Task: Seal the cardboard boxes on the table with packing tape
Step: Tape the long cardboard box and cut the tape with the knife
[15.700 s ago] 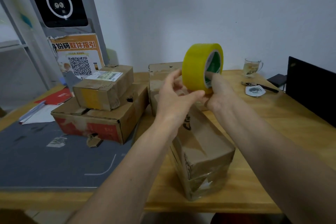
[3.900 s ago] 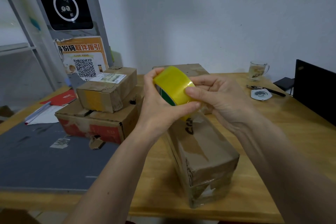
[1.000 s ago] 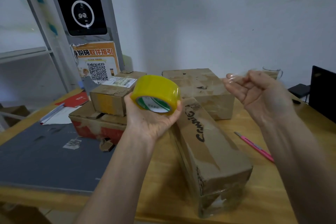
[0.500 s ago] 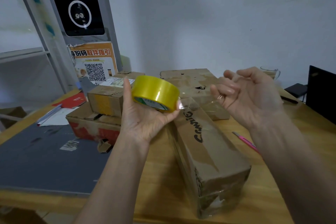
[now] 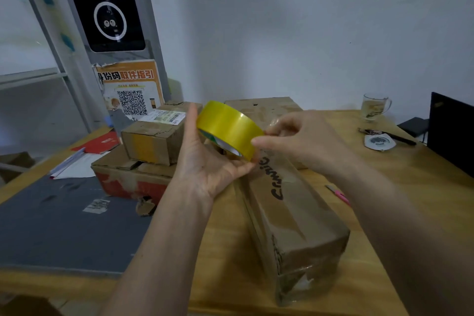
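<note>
My left hand (image 5: 205, 161) holds a yellow roll of packing tape (image 5: 227, 128) from below, above the table. My right hand (image 5: 305, 138) is at the roll's right edge, its thumb and fingers pinched on the tape there. Under both hands a long cardboard box (image 5: 295, 215) with black lettering lies lengthwise on the wooden table (image 5: 400, 202). A wider box (image 5: 259, 110) stands behind it. To the left a small box (image 5: 154, 141) with a label rests on a flat box with red print (image 5: 128, 177).
A pink cutter (image 5: 338, 195) lies right of the long box. A glass cup (image 5: 374, 108), a pen and a white disc sit at the back right beside a dark laptop (image 5: 451, 133). A grey mat (image 5: 59, 228) covers the table's left; red and white papers lie beyond it.
My right hand, open and away from the roll half a second ago, has come back left and pinched at the roll's edge. My left hand has kept hold of the roll.
</note>
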